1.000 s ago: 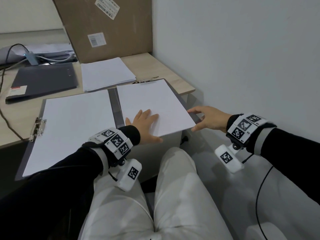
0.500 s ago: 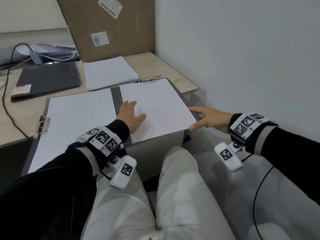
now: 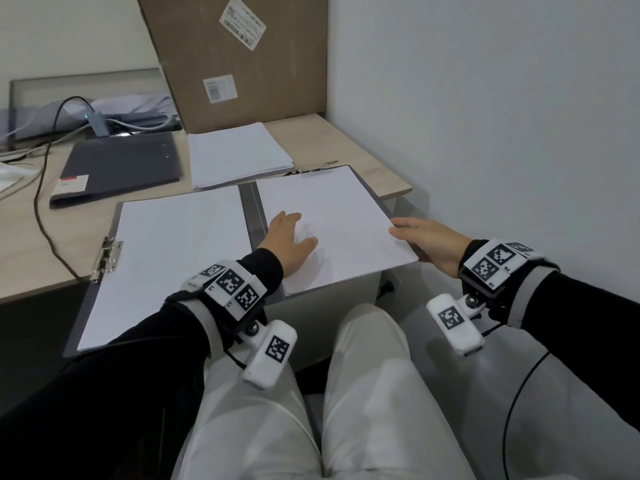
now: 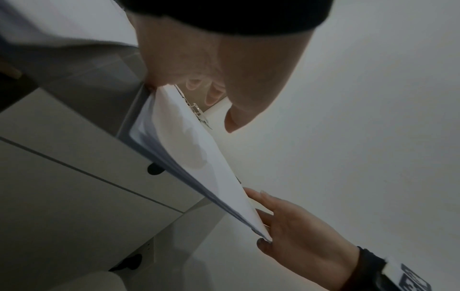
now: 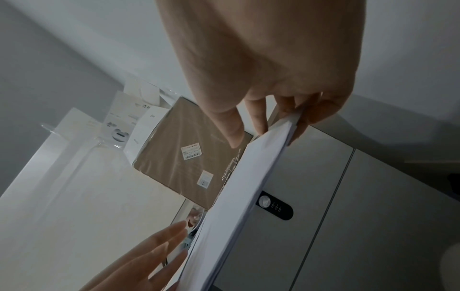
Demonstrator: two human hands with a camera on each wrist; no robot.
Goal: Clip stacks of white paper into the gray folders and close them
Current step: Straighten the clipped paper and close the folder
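A gray folder (image 3: 252, 216) lies open on the desk with a white paper stack (image 3: 166, 258) on its left half and another paper stack (image 3: 343, 216) on its right half. My left hand (image 3: 291, 233) rests flat on the right stack near the spine, fingers straight. My right hand (image 3: 422, 237) grips the right stack's outer edge by the near corner. The right wrist view shows the right hand (image 5: 261, 98) with fingers over the stack's edge (image 5: 236, 196) and the thumb underneath. Metal clips sit at the folder's left edge (image 3: 107, 259) and top edge (image 3: 317, 167).
A loose paper pile (image 3: 239, 154) and a closed dark folder (image 3: 121, 164) lie farther back. A cardboard box (image 3: 242, 57) leans against the wall behind them. A black cable (image 3: 41, 216) crosses the desk's left side. The white wall (image 3: 485, 133) is close on the right.
My left hand slid from the near edge of the right stack toward the spine. My right hand stayed at the stack's right edge and shifted slightly along it.
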